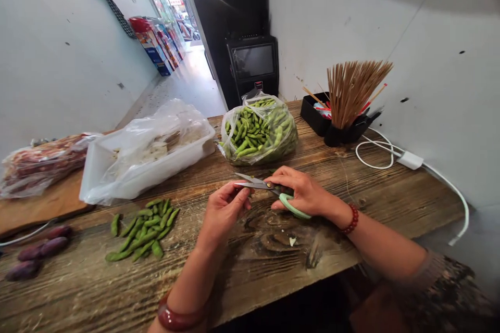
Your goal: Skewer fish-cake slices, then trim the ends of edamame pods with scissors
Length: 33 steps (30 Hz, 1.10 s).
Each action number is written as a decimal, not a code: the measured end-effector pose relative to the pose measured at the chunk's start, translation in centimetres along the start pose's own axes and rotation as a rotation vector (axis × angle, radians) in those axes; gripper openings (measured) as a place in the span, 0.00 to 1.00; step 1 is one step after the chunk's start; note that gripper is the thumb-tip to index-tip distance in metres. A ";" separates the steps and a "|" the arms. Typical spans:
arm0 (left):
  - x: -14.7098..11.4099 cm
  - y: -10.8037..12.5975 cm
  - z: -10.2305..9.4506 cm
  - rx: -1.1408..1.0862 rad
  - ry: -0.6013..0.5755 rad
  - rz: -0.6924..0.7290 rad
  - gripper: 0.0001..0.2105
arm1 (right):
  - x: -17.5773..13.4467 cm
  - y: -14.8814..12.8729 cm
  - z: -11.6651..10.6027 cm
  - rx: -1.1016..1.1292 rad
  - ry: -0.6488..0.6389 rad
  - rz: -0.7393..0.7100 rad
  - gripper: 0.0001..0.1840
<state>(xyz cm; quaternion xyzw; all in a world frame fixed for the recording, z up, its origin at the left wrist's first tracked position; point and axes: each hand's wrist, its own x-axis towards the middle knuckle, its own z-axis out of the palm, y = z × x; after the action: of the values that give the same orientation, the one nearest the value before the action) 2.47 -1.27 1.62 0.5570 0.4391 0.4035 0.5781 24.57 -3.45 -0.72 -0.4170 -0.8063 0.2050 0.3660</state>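
Scissors: held in right hand, blades parted, over wooden table | left hand: fingers at blade tips, cannot tell whether it grips anything | green pods: loose pile, left of hands | pod bag: beyond hands, right of white tray

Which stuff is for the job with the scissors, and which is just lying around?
Seems part of the job:
- scissors, in the right hand
- green pods, piled loose
- bag of pods

Seems just lying around:
- sticks
- white tub
- purple vegetables
- screen
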 end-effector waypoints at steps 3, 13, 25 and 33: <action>-0.1 -0.4 0.0 0.023 -0.022 0.010 0.12 | 0.0 -0.1 0.2 0.006 -0.010 -0.020 0.31; -0.7 0.6 0.4 0.101 -0.033 0.071 0.09 | 0.1 -0.4 0.2 0.051 0.001 -0.049 0.29; -0.6 0.6 0.0 0.144 -0.032 0.103 0.09 | 0.0 -0.1 0.4 0.031 -0.003 -0.062 0.27; -0.4 0.4 0.1 0.140 -0.045 0.048 0.10 | 0.0 -0.4 0.2 -0.018 -0.008 -0.057 0.23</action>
<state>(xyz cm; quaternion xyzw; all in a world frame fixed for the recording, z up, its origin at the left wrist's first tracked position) 2.46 -1.68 2.07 0.6152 0.4397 0.3729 0.5376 24.26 -3.68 -0.63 -0.3962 -0.8212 0.1888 0.3648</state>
